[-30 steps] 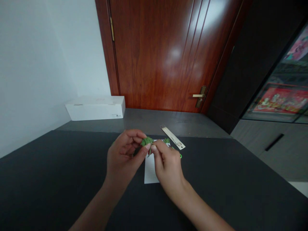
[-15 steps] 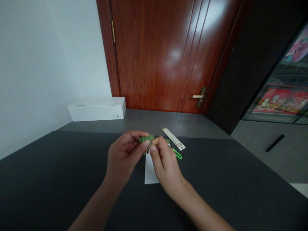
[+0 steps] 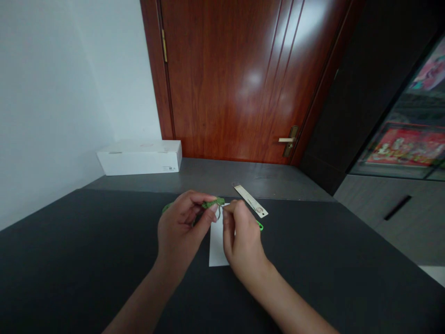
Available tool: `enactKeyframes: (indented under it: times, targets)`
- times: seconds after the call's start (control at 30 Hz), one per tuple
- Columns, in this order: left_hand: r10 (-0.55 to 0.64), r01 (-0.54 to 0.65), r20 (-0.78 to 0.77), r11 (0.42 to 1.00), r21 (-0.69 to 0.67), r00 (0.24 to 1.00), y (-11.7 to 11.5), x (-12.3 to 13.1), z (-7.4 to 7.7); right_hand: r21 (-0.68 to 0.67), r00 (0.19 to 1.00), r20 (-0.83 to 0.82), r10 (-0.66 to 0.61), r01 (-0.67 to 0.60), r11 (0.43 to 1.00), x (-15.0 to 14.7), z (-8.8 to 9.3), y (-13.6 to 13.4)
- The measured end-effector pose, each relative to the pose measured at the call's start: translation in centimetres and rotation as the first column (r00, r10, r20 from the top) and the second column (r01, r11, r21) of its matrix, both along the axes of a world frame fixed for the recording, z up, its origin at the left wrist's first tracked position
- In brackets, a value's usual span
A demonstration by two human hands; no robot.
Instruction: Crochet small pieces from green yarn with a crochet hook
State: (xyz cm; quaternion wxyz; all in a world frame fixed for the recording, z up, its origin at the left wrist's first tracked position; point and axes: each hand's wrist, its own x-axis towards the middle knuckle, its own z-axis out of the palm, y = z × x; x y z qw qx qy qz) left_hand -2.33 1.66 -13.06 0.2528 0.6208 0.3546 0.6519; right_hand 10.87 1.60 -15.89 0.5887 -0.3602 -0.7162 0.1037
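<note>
Beyond the grip, a reddish wooden door (image 3: 225,79) is standing closed, and a white cardboard box (image 3: 139,158) is sitting against the wall, up and to the left of the hands; a dark tabletop (image 3: 86,264) is stretching out below them; a sheet of white paper (image 3: 218,241) is lying directly under the grip, a pale ruler (image 3: 251,200) is lying just beyond the right hand, and a bright green plastic piece (image 3: 260,226) is poking out just past it; the left hand (image 3: 179,227) and right hand (image 3: 243,241) are nearly meeting above the paper; a twisted green strip (image 3: 212,203) is running roughly side to side between them; the left hand is closing around it, the right hand is pinching its right end narrowly, and a green end showing beyond the left hand may belong to it, though I cannot tell.
</note>
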Motion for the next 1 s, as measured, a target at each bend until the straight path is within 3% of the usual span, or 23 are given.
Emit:
enactKeyframes:
  times: [0.03,0.1,0.17,0.23,0.3,0.5,0.7,0.77,0.9,0.93,1.0]
  targets:
    - [0.013,-0.013,-0.007,1.000,0.003,1.000,0.0,-0.1,-0.1,-0.095,0.991,-0.093,0.093,-0.102,0.990,-0.1,0.2,0.1]
    - [0.046,-0.046,-0.027,0.999,0.013,0.999,0.1,-0.2,-0.2,-0.245,0.902,-0.334,0.272,-0.362,0.900,-0.2,0.5,0.2]
    - [0.074,-0.072,-0.051,0.997,0.026,0.996,0.2,-0.3,-0.3,-0.284,0.764,-0.528,0.370,-0.570,0.771,-0.4,0.7,0.4]
    - [0.095,-0.093,-0.069,0.995,0.030,0.993,0.2,-0.4,-0.3,-0.273,0.683,-0.613,0.396,-0.654,0.705,-0.6,0.8,0.6]
    - [0.110,-0.108,-0.070,0.994,0.024,0.992,0.2,-0.3,-0.3,-0.270,0.679,-0.624,0.388,-0.653,0.708,-0.7,0.6,0.7]
    - [0.130,-0.128,-0.062,0.991,0.037,0.990,0.1,-0.2,-0.4,-0.301,0.806,-0.513,0.295,-0.491,0.817,-0.7,0.4,0.1]
    - [0.197,-0.177,-0.154,0.974,0.139,0.968,0.4,-0.6,-0.8,-0.308,0.853,-0.446,0.272,-0.431,0.848,-0.3,0.9,-0.1]
    - [0.212,-0.178,-0.186,0.967,0.181,0.959,0.6,-0.7,-0.9,-0.317,0.830,-0.473,0.296,-0.474,0.821,-0.2,1.1,0.1]
    - [0.236,-0.175,-0.244,0.953,0.248,0.941,0.7,-1.0,-0.9,-0.322,0.720,-0.555,0.417,-0.648,0.691,0.2,1.3,0.7]
    - [0.242,-0.174,-0.258,0.950,0.260,0.935,0.7,-1.1,-0.8,-0.330,0.735,-0.526,0.427,-0.640,0.694,0.4,1.4,0.8]
    - [0.273,-0.188,-0.301,0.941,0.282,0.914,0.8,-1.2,-0.8,-0.337,0.852,-0.349,0.391,-0.503,0.796,1.0,1.6,0.9]
